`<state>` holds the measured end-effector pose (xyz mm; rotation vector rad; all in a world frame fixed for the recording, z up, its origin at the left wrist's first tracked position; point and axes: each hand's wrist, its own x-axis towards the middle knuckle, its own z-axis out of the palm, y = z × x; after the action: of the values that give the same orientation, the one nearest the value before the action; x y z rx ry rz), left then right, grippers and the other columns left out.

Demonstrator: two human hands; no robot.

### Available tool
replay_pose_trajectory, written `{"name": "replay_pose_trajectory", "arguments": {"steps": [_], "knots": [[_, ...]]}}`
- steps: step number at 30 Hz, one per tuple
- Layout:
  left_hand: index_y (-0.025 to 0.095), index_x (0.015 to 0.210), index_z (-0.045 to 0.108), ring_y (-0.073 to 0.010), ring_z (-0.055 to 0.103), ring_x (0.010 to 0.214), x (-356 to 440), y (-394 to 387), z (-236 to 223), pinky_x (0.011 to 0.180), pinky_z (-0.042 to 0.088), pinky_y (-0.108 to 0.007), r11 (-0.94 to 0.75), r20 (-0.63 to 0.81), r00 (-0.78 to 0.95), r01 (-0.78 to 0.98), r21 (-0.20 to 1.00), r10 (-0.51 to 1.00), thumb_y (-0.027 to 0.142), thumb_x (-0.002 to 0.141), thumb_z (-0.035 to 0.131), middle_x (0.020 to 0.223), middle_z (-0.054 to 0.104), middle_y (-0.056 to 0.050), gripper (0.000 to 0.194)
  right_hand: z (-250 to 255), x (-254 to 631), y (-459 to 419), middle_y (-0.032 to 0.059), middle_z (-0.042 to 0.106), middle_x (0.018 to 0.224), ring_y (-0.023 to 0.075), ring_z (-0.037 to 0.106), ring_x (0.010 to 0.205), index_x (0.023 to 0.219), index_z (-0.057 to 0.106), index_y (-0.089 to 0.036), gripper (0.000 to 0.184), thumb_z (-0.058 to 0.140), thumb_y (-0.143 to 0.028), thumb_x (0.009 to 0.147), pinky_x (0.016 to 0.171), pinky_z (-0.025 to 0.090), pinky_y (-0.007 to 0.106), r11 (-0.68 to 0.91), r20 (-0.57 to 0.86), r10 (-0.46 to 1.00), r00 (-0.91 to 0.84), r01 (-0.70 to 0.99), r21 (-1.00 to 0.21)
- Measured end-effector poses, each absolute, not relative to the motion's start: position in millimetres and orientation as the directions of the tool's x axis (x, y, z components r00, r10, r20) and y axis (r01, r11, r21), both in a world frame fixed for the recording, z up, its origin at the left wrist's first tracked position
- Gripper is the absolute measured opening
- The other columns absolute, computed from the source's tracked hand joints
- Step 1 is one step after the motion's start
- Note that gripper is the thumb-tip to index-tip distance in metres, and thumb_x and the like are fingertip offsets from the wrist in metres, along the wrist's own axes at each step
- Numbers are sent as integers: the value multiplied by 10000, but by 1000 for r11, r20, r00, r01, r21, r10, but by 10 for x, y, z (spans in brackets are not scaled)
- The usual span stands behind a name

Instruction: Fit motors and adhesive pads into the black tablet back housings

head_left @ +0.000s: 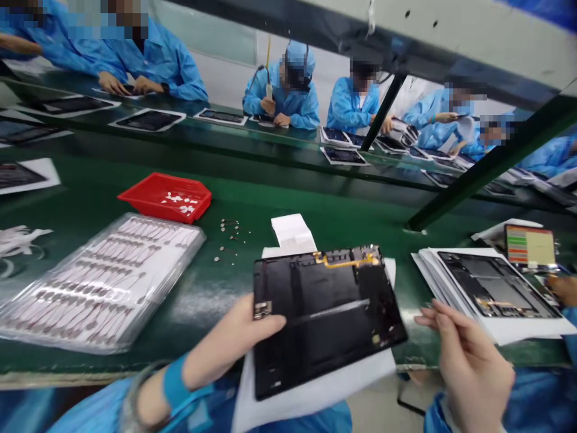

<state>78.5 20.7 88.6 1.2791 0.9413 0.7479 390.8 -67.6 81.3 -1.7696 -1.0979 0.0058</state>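
My left hand (234,340) grips the left edge of a black tablet back panel (327,319), with the thumb lying across it. A gold flex cable (345,260) runs along the panel's far edge. Under the panel lies a white paper sheet (315,391). My right hand (469,361) is just right of the panel, apart from it, with its fingertips pinched together and nothing visible between them. Beyond that hand, a second opened tablet panel (493,285) rests on a stack of white sheets (451,282).
A red tray (164,198) holds white bits. Left of my hands lies a plastic-covered tray of flex strips (103,282). Small metal parts (228,237) are scattered on the green bench (252,204). A tablet showing coloured bars (529,246) sits far right, beside a co-worker's hand (563,290).
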Motion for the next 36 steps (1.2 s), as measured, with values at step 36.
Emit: {"name": "replay_pose_trajectory", "arguments": {"steps": [36], "knots": [[177, 983, 600, -211, 549, 917, 827, -435, 187, 783, 372, -340, -839, 342, 766, 503, 208, 544, 167, 942, 447, 977, 650, -41, 159, 679, 3044, -560, 30, 566, 833, 169, 495, 886, 770, 578, -186, 166, 512, -186, 922, 797, 401, 303, 78, -119, 960, -254, 650, -756]]}}
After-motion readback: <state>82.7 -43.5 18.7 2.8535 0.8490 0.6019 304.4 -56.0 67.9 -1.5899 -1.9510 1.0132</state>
